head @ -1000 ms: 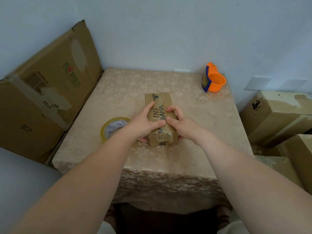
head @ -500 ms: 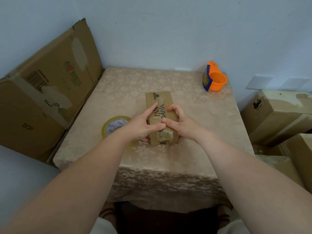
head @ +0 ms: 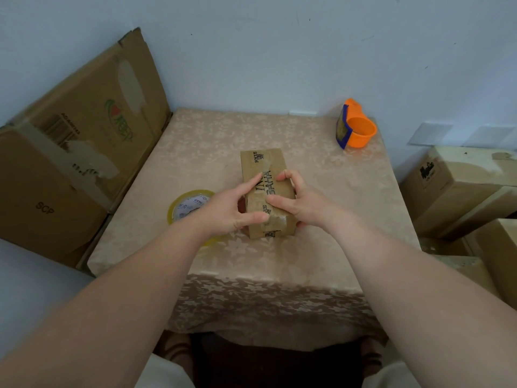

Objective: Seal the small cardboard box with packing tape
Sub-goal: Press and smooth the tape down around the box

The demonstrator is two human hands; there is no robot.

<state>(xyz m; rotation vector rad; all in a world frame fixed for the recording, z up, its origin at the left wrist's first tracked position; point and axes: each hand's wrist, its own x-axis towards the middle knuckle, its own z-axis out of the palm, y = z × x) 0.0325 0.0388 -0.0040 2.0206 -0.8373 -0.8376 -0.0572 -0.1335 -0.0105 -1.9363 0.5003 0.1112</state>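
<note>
So there's one small brown cardboard box with black lettering, lying lengthwise around the middle of the counter, which has a beige floral cloth over it. Both hands are on it: the left hand presses on the left side with the index finger stretched along the top and the thumb across the near end, and the right hand presses from the right with fingers spread on the top, not gripping, just flat on the shiny tape strip running down the box. One roll of clear yellowish packing tape lies flat just left of the box, partly behind the left wrist. One orange and blue tape dispenser sits at the far right corner, well apart. Off the counter I count one big worn cardboard carton leaning on the left and a stack of cardboard boxes on the right, at least three.
</note>
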